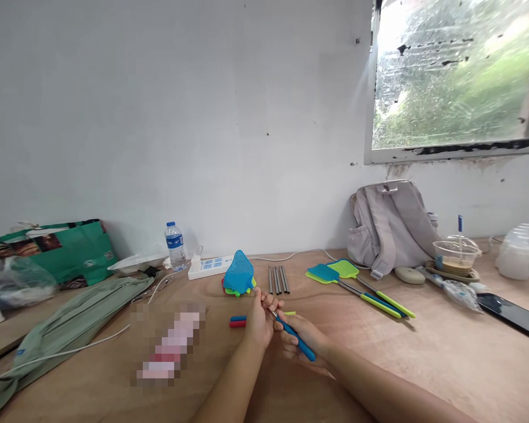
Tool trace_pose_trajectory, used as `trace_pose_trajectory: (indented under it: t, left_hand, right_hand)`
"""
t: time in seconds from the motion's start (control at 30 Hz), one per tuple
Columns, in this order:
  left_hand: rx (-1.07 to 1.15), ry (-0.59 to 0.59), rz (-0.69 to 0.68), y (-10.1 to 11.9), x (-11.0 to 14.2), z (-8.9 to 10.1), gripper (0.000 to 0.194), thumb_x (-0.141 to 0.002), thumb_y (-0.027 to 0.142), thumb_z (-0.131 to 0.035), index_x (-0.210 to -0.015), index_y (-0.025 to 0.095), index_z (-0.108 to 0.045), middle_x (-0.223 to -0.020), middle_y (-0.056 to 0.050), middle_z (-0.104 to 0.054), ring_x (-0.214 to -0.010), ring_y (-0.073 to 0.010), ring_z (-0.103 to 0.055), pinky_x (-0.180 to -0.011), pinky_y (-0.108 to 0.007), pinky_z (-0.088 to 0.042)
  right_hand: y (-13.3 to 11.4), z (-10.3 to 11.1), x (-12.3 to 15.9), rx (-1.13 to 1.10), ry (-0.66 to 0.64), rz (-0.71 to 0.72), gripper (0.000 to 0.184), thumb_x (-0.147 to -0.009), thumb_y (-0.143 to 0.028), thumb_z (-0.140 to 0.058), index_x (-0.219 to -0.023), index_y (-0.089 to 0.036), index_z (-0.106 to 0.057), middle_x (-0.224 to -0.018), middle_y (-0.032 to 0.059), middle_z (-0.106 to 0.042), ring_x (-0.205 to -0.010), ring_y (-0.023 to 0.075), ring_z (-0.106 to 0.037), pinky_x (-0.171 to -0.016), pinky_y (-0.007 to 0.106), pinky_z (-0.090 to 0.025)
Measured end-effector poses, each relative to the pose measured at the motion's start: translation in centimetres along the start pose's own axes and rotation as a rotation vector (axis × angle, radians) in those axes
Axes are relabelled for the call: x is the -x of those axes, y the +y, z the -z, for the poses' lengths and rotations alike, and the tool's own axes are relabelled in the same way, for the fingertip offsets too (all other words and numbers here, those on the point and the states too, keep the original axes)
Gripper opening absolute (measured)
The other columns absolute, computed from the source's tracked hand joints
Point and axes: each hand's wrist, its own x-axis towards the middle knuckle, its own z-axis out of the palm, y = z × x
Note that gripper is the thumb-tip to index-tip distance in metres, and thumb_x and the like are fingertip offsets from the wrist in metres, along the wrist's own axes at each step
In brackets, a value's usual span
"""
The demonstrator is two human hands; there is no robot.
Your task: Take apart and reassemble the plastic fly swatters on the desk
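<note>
My left hand (263,320) is closed around the metal shaft of a blue fly swatter, just below its mesh head (239,274). Lower down, my right hand (306,341) grips the same swatter by its blue handle (297,339). Red and green swatter heads peek out from behind the blue one. Past my hands lie several short metal tubes (278,279), side by side. Partly hidden by my left hand are a loose blue handle (238,318) and a red handle (237,324). To the right rest several whole swatters (350,286) with blue and green heads.
A white power strip (209,267) and a water bottle (175,247) stand near the wall. At the right are a backpack (390,226), a drink cup (456,255) and a phone (514,316). Green cloth (70,329), a white cable and a green bag (57,252) occupy the left.
</note>
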Motion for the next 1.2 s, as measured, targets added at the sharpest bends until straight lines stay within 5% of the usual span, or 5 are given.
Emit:
trace_pose_trajectory:
  t: [0.37,0.53,0.67,0.83,1.2]
  left_hand:
    - [0.062,-0.078,-0.364,5.0,-1.3,2.0,0.039,-0.084,0.037,-0.043,-0.053,0.018,-0.029,-0.044,0.007,-0.017,-0.037,-0.0057,-0.021,-0.037,-0.017,-0.025]
    - [0.008,-0.080,-0.400,8.3,-1.2,3.1,0.035,-0.084,0.034,-0.042,-0.055,0.018,-0.030,-0.044,0.008,-0.017,-0.035,-0.0049,-0.018,-0.036,-0.016,-0.023]
    - [-0.585,-0.106,-0.266,8.3,-0.5,2.0,0.035,-0.080,0.046,-0.041,-0.058,0.020,-0.032,-0.045,0.010,-0.018,-0.033,-0.0051,-0.015,-0.035,-0.018,-0.022]
    - [-1.600,0.182,-0.396,8.3,-0.1,1.3,0.034,-0.081,0.043,-0.034,-0.056,0.021,-0.036,-0.048,0.004,-0.036,-0.041,-0.0113,-0.040,-0.045,-0.024,-0.031]
    - [-2.214,0.268,-0.076,8.8,0.2,3.0,0.010,-0.068,0.015,-0.049,-0.076,0.014,-0.055,-0.089,-0.016,-0.063,-0.084,-0.0281,-0.059,-0.064,-0.031,-0.040]
  right_hand:
    - [1.1,0.7,0.7,0.075,-0.050,0.005,0.039,-0.072,-0.054,-0.053,-0.063,-0.018,-0.044,-0.030,-0.0097,-0.037,-0.025,0.0048,-0.025,-0.033,0.019,-0.022]
    - [0.6,2.0,0.5,0.091,0.275,0.288,0.035,-0.067,-0.049,-0.061,-0.067,-0.017,-0.048,-0.052,-0.0039,-0.053,-0.040,0.0065,-0.044,-0.040,0.019,-0.031]
    - [0.4,2.4,0.3,0.311,0.383,0.452,0.031,-0.065,-0.044,-0.065,-0.072,-0.017,-0.051,-0.058,-0.0017,-0.057,-0.056,0.0116,-0.055,-0.058,0.025,-0.043]
    - [1.0,1.6,0.6,0.789,0.370,0.685,0.014,-0.072,-0.031,-0.059,-0.078,-0.019,-0.055,-0.074,0.0036,-0.060,-0.069,0.0158,-0.057,-0.064,0.028,-0.045]
    - [2.6,-0.6,-3.9,1.755,0.104,0.919,0.009,-0.069,-0.015,-0.052,-0.075,-0.020,-0.057,-0.073,0.0018,-0.064,-0.072,0.0168,-0.051,-0.067,0.029,-0.037]
